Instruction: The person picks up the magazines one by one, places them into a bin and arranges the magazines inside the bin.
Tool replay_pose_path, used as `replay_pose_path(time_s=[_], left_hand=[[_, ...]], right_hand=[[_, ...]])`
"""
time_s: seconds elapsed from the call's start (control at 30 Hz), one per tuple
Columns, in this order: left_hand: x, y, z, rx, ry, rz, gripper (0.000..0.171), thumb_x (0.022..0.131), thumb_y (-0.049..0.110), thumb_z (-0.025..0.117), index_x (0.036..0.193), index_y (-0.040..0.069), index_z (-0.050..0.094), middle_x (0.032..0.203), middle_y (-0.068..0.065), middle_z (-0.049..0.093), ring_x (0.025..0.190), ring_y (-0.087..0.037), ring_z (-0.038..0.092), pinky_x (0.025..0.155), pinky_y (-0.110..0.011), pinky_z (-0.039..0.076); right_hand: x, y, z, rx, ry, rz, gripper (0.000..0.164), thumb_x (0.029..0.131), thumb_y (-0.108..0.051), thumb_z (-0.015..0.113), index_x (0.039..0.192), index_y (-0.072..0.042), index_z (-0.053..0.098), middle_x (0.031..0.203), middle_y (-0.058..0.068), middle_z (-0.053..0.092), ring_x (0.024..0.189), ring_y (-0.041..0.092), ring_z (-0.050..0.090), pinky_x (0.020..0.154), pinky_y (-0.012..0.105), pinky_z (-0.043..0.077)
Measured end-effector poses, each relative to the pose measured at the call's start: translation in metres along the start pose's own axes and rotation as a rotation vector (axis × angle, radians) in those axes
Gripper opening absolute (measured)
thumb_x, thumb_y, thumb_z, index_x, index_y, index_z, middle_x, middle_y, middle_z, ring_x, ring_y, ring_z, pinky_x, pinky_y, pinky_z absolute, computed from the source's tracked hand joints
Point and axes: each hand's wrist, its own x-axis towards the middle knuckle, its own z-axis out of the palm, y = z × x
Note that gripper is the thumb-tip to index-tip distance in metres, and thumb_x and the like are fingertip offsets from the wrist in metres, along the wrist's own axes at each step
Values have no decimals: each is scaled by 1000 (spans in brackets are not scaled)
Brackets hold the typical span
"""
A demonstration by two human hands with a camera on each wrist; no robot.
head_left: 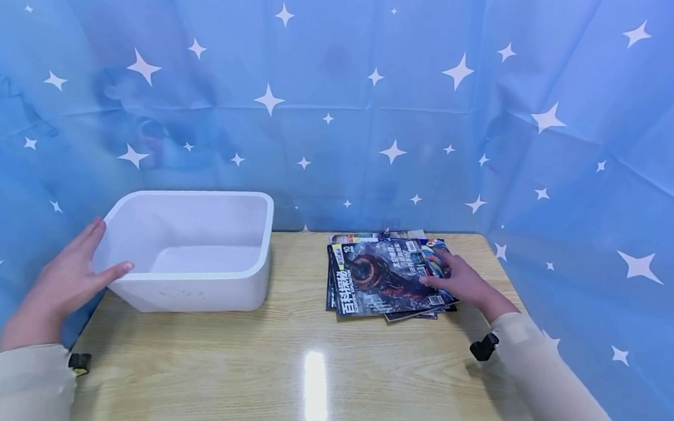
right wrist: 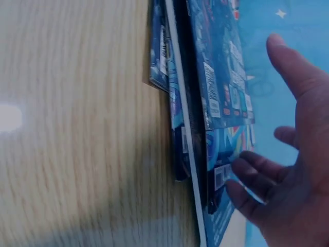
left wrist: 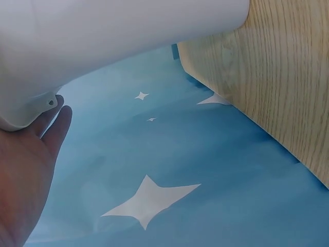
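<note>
On the left of the table stands a white plastic bin, its inside bare in the head view. My left hand holds the bin at its left end, with the thumb over the front rim and the fingers along the outer left side. The left wrist view shows fingertips by a small tab under the rim. Toward the right lies a loose stack of magazines, a dark cover on top. Over its right edge reaches my right hand. In the right wrist view its thumb stands apart and the fingers touch the covers.
The wooden table carries a bright light reflection near its front. A blue star-patterned curtain hangs behind and at both sides. Small black devices are strapped at both wrists, one on the right sleeve.
</note>
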Motion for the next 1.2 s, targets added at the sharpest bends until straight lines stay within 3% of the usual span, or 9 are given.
replay_pose_path(time_s=[0.07,0.13,0.2,0.33,0.57,0.73,0.97,1.1,1.2], left_hand=[[0,1,0,2,5,-2,112,106,57,67,176,5,-3,183,-22,-8,163,-61,3,112,-93,18],[0,2,1,5,8,-4,111,106,57,67,176,5,-2,183,-22,-8,163,-62,4,112,-93,18],[0,3,1,9,9,-9,111,106,58,66,176,5,-2,183,-22,-8,163,-62,4,111,-93,19],[0,4,0,16,11,-17,111,107,58,65,176,4,-2,183,-24,-8,162,-63,4,111,-93,19],[-5,4,1,-4,18,-26,110,107,57,65,176,5,-3,183,-25,-8,162,-63,2,113,-93,16],[-8,2,2,-14,27,-23,109,108,55,65,176,6,-3,183,-24,-8,163,-62,2,115,-92,15],[-7,1,3,-7,35,-17,108,108,54,66,176,7,-4,183,-23,-7,163,-62,3,115,-92,15],[-5,1,4,-2,38,-13,108,108,54,66,176,8,-4,183,-23,-6,163,-62,4,115,-92,16],[-4,2,4,-1,39,-8,108,108,54,66,176,7,-3,183,-24,-6,163,-62,4,115,-91,16]], right_hand=[[0,-1,2,-17,-4,4,105,103,-46,80,176,-2,18,169,26,44,99,39,63,87,50,52],[-1,-2,3,-34,-5,8,106,101,-47,82,176,-2,21,168,28,44,96,40,63,84,49,51],[-2,-4,5,-45,-12,11,108,100,-46,84,176,-1,21,169,30,40,115,48,63,90,54,55],[-2,-9,9,-46,-31,33,117,97,-46,87,176,-1,14,176,30,29,149,60,42,112,71,48],[3,-16,17,-134,-33,96,130,88,-54,93,176,-1,14,172,42,23,154,65,31,115,77,42],[5,-20,23,-187,-30,129,136,84,-56,96,178,-5,12,173,41,23,158,67,16,118,80,35],[3,-26,26,-137,-16,131,130,86,-45,97,177,-2,14,169,39,35,136,52,61,113,73,46],[2,-26,27,-101,-28,131,130,87,-41,98,177,-2,13,170,39,32,127,45,69,110,70,50],[2,-24,27,-82,-28,125,130,87,-40,98,177,-4,12,164,38,44,120,39,72,104,65,55]])
